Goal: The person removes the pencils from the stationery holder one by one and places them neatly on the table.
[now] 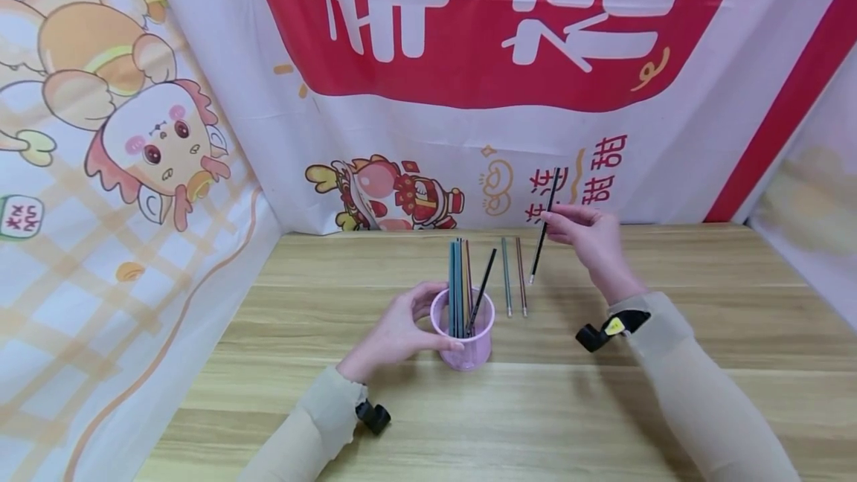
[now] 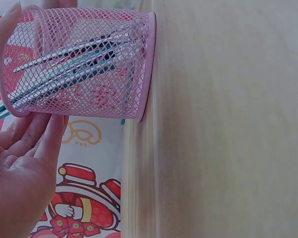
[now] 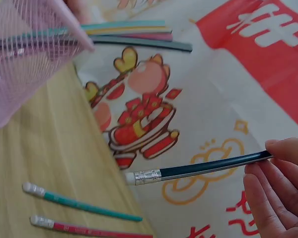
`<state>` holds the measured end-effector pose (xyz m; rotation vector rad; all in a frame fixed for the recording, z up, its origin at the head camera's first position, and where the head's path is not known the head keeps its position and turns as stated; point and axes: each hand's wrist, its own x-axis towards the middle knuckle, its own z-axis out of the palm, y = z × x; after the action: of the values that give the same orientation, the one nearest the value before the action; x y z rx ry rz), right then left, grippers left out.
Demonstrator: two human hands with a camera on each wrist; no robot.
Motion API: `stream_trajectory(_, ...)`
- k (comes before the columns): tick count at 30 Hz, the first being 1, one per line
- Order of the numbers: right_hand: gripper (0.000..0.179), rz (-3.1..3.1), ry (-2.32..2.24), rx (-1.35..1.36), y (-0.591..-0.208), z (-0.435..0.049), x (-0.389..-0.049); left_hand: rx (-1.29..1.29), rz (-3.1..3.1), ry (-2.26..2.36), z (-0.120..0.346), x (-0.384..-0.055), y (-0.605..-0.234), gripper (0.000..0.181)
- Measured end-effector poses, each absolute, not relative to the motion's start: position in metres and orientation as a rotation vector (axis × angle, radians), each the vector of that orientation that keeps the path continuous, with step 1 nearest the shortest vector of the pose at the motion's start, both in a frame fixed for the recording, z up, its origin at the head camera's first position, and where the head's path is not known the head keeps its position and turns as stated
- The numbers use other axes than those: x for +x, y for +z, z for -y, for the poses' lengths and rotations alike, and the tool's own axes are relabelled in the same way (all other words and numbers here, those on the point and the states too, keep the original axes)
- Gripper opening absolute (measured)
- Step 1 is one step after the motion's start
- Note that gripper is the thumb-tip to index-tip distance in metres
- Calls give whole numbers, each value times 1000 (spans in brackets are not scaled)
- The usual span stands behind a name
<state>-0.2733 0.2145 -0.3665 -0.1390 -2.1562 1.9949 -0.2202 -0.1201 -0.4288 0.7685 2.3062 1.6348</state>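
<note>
A slim black pencil with a white eraser (image 3: 208, 166) is hanging tilted, eraser end down, the right hand (image 1: 594, 240) pinching it. Teal and dark red eraser-tipped pencils (image 1: 506, 277) are lying just beside it on the wood-grain table (image 1: 535, 407). Left hand's (image 1: 402, 327) gripping a round pink mesh cup (image 1: 475, 355), which is holding more pencils (image 1: 457, 281).

L hand (image 1: 405, 329): grips pink round see-thru cup (image 1: 474, 357) w/ slim multicoloured pencils (image 1: 458, 281);
R hand (image 1: 592, 240): pinches slim black pencil (image 1: 538, 254), tilted, pale end down;
Wood-grain tabletop (image 1: 535, 407): slim green pencil (image 1: 506, 277) & slim dark-red pencil (image 1: 521, 277), approx. parallel, R of cup
</note>
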Motion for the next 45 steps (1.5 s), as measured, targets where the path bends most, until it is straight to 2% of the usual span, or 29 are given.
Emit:
stream_trajectory(7,56,2329,1900,-212,-386,-221,-287,780,-2307,1637,121,-220,-429,90)
stream_trajectory(17,38,2569,1831,-172,-409,-225,-304,775,-2313,1635,121,-220,-429,90)
stream_trajectory(31,35,2671,1753,-257,-440,-225,-314,758,-2323,1627,121,-221,-429,90)
stream_trajectory(45,31,2700,1709,-319,-449,-219,-313,759,-2315,1634,121,-220,-429,89)
